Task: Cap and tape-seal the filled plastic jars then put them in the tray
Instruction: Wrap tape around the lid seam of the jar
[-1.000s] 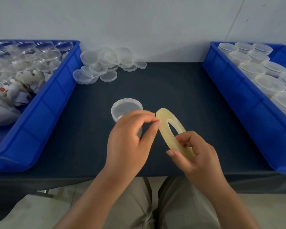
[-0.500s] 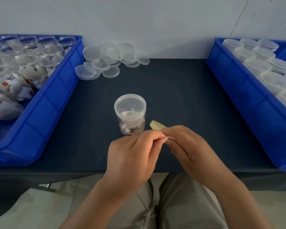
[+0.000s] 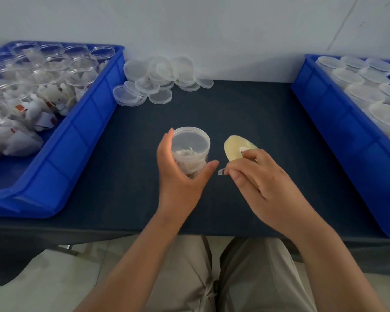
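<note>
- The right tray, at the right edge of the tabletop, holds capped jars.
- The left tray holds open filled jars; loose lids lie along the rear edge.
- Your left hand curls round the capped jar mid-tabletop, apparently to steady it.
- Your right hand grips the tape roll and pinches its free end, which points toward the jar.

We see a clear jar with white contents and a pale yellow tape roll. The left tray and right tray are bright blue, the table dark navy. The loose lids look cloudy-clear, the packets white with small red marks, the trousers beige.
</note>
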### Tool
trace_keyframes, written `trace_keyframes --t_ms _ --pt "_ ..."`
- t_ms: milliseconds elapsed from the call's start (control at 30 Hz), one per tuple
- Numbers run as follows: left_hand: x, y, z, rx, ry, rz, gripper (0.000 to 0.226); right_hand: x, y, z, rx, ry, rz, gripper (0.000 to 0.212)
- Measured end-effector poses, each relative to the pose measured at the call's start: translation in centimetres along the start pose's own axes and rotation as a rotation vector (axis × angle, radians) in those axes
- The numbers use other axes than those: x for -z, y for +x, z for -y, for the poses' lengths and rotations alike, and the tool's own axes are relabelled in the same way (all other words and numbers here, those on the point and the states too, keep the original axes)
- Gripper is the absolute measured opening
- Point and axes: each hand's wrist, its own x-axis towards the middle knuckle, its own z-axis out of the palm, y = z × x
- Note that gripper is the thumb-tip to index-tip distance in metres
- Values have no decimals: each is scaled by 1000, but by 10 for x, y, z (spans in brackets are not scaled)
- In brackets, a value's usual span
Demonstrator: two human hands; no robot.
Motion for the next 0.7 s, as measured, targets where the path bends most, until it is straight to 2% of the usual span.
trace_keyframes --t_ms 100,167,233,333,533,700 --pt "-5 20 2 8 -46 -15 104 5 10 7 9 -33 15 42" --pt "1 29 1 24 -89 11 93 10 16 10 35 -51 19 41" --pt "11 32 -3 51 -143 75 78 14 22 11 31 -56 27 37" --pt "25 26 -13 63 -221 179 73 18 27 10 -11 12 61 33" --pt "37 13 -27 53 -125 259 31 18 32 17 -38 104 124 29" --pt "36 12 -34 62 -64 205 26 21 34 23 -52 160 162 31"
